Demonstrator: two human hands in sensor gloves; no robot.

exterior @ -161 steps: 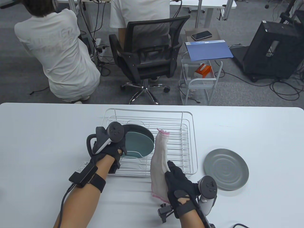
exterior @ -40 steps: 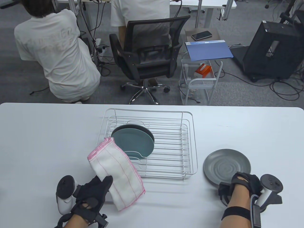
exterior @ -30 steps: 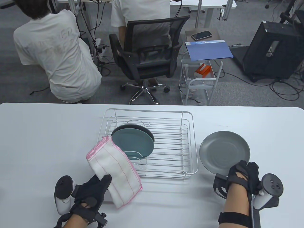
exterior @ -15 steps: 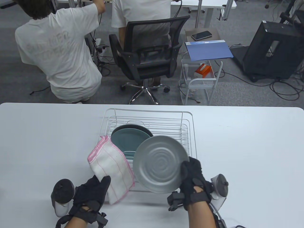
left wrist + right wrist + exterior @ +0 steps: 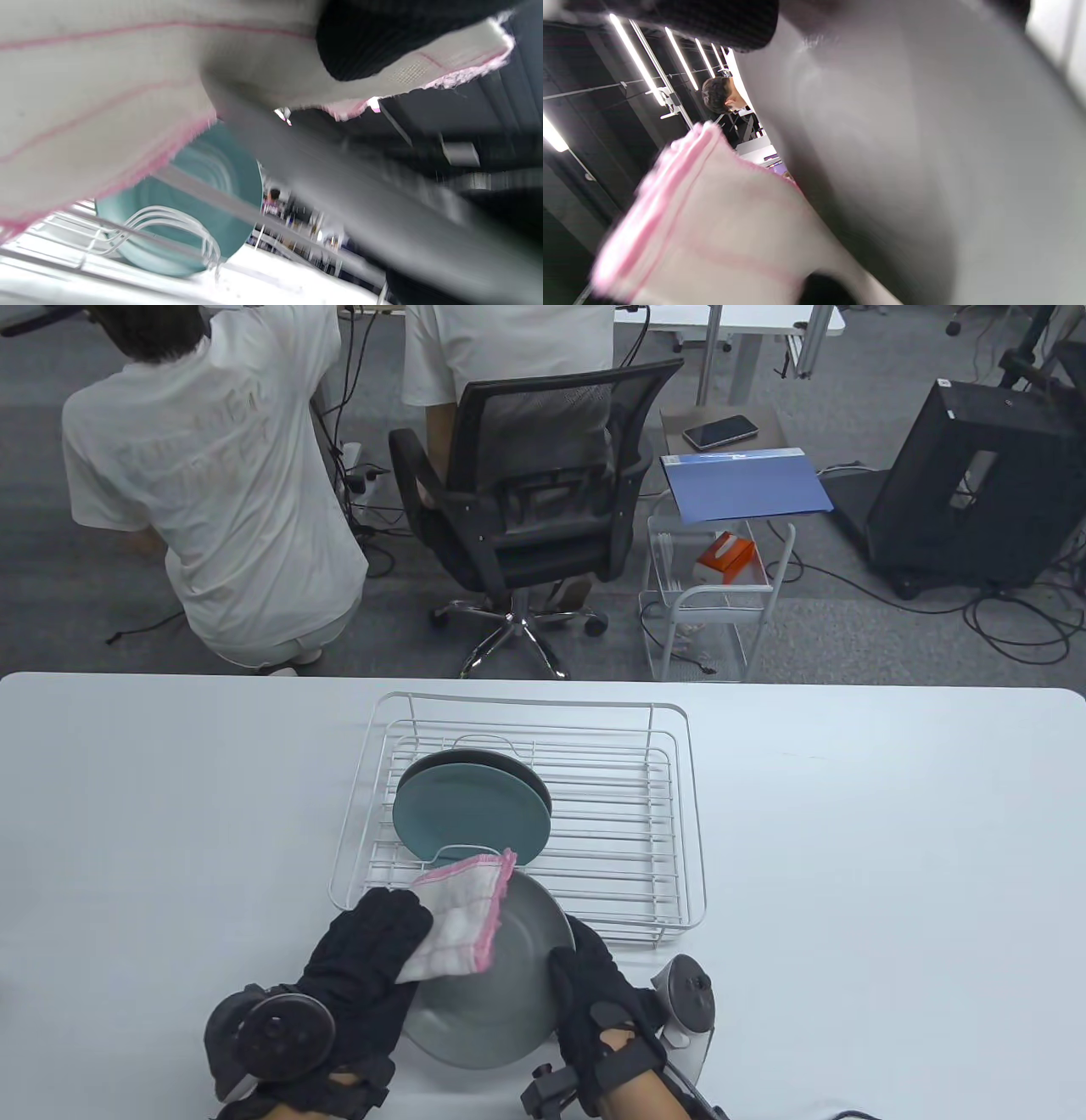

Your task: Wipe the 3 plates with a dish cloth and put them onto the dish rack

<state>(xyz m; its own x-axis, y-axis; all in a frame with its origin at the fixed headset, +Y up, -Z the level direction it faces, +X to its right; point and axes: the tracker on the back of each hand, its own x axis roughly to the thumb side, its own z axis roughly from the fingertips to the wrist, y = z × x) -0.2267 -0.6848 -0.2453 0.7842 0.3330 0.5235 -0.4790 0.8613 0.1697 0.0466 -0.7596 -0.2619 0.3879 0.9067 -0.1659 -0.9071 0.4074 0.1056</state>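
Note:
In the table view my right hand (image 5: 585, 984) grips the right rim of the grey plate (image 5: 517, 984), held just in front of the dish rack (image 5: 645, 848). My left hand (image 5: 373, 950) holds the white dish cloth with pink edging (image 5: 458, 920) against the plate's upper left. A teal plate (image 5: 471, 814) stands upright in the rack's left side with a dark plate (image 5: 509, 765) behind it. The left wrist view shows the dish cloth (image 5: 106, 93), the grey plate (image 5: 360, 203) and the teal plate (image 5: 203, 178). The right wrist view shows the grey plate (image 5: 925, 148) and the dish cloth (image 5: 712, 228).
The white table (image 5: 891, 857) spreads to both sides of the rack. Beyond its far edge stand an office chair (image 5: 526, 509), a small wire cart (image 5: 713, 619) and two people in white shirts with their backs turned.
My right hand lifted the grey plate from the table's right side and brought it left, to the front of the rack. My left hand moved the cloth right, onto the plate.

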